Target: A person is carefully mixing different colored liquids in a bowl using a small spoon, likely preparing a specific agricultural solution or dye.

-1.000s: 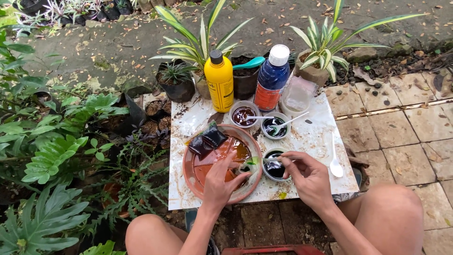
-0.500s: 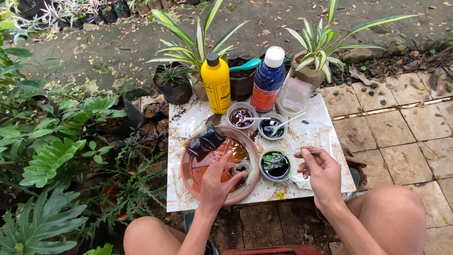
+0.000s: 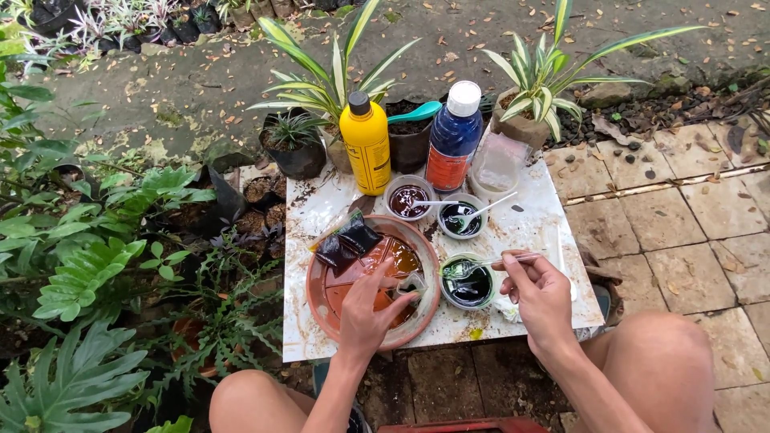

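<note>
Presently we log: our left hand pinching a small clear cup over the terracotta saucer; our right hand gripping a plastic spoon above the dark-liquid cup.

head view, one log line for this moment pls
left hand: in terracotta dish, holding small clear piece | right hand: holds spoon over dark-liquid cup
</note>
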